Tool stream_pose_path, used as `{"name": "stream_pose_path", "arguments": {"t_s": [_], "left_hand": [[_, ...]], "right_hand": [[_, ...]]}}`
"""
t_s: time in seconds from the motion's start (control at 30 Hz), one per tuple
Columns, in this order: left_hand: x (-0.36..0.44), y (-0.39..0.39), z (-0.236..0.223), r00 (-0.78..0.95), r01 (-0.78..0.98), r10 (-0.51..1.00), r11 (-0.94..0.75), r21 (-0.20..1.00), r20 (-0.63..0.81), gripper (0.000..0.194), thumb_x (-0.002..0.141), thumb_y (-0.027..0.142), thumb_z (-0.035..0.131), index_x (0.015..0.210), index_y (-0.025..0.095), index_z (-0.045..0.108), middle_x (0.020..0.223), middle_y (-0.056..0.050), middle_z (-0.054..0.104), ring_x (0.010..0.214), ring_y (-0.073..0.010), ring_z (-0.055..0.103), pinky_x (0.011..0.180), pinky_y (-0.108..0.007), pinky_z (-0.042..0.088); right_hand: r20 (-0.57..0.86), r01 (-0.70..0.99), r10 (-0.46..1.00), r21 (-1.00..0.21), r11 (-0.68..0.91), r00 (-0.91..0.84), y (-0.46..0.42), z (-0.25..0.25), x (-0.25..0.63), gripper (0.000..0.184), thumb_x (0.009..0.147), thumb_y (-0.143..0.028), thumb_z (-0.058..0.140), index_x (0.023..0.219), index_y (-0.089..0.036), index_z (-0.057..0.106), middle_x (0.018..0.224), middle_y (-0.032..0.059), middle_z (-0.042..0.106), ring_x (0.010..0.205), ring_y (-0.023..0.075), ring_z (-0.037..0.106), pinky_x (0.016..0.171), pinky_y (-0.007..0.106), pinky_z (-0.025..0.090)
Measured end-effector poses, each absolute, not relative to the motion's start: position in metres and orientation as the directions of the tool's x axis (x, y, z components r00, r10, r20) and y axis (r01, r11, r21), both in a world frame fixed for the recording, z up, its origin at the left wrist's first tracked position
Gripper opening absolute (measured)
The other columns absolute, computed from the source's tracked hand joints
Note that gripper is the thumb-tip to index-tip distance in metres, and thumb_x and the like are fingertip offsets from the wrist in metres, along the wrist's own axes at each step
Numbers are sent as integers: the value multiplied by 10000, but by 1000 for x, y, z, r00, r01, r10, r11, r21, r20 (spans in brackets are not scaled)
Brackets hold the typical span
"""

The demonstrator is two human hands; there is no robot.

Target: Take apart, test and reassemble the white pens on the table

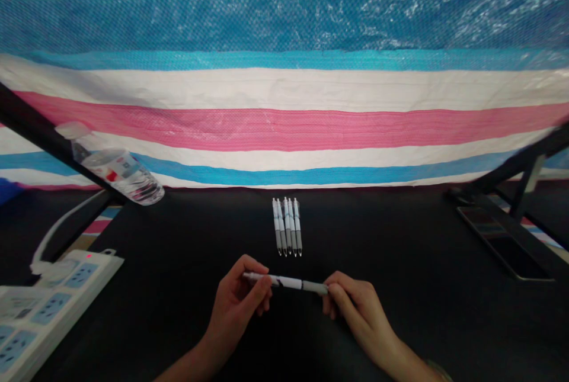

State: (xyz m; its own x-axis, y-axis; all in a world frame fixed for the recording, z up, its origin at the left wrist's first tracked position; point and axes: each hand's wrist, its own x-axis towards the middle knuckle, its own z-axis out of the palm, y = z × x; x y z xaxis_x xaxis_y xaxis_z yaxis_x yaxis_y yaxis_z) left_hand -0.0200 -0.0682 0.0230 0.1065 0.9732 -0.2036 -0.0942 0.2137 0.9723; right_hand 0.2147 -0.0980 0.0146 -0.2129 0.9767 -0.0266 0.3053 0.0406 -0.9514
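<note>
The left hand (237, 305) and right hand (353, 308) each pinch one end of a pen (287, 282), holding it level above the black table (400, 287) near its front edge. Five more pens (287, 226) lie side by side just beyond, toward the back edge.

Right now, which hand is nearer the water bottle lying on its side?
Left. The left hand grips the pen's white end, below and right of the water bottle. The right hand pinches the pen's grey end, farther right still.
</note>
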Motion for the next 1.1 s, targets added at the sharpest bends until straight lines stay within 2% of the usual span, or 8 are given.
{"name": "stream_pose_path", "arguments": {"t_s": [0.1,0.13,0.2,0.4,0.67,0.77,0.97,1.1], "left_hand": [[-20,-67,23,107,-95,975,207,974,-196,356,806,491,768,830,178,601,588,47,611,472,-92,558,430,-174,434],[-20,-67,23,104,-94,975,206,974,-196,355,809,491,766,831,179,598,587,49,610,474,-92,558,429,-172,432],[-20,-67,22,107,-93,975,205,974,-195,354,814,494,759,834,181,595,588,49,608,476,-91,556,429,-169,431],[-21,-69,22,146,-60,975,178,982,-168,294,841,444,738,847,180,608,591,43,607,479,-102,565,438,-184,453],[-26,-66,16,127,79,991,-56,995,45,77,801,239,740,831,194,686,631,22,654,494,-125,613,467,-212,491],[-24,-66,18,108,92,994,-36,995,26,73,788,235,750,826,197,700,642,15,664,503,-133,619,478,-222,496],[-13,-65,13,134,-139,972,210,968,-192,255,757,296,817,956,192,697,671,27,632,533,-120,571,497,-220,479],[-7,-61,17,152,-315,970,227,921,-188,235,755,336,841,871,165,728,794,-28,688,700,-156,650,660,-261,541]], "right_hand": [[-12,290,986,-956,37,-166,-97,14,215,290,992,-448,530,1133,-202,594,799,17,677,596,138,597,569,242,445],[-6,308,988,-950,42,-152,-97,14,215,295,977,-450,558,1130,-200,593,794,12,666,595,137,587,568,241,441],[-4,353,985,-934,58,-173,-98,15,214,290,989,-464,531,967,-192,631,714,1,617,589,137,562,562,240,421],[-126,312,961,-949,-44,-247,-97,18,213,597,1028,-578,356,649,-177,585,561,8,562,518,120,539,522,228,391],[-322,58,884,-945,-322,-338,-88,6,215,627,891,-761,446,574,-221,428,420,-44,458,333,62,304,357,206,211],[-361,22,869,-926,-376,-337,-86,4,215,635,867,-771,470,562,-215,442,412,-44,453,325,58,294,349,201,195],[-283,91,893,-959,-268,-351,-93,9,207,623,939,-706,438,687,-163,613,511,-23,517,426,87,433,431,201,320],[-245,141,885,-968,-206,-396,-97,12,202,587,984,-651,414,836,-144,669,579,-14,548,486,96,483,481,206,369]]}}
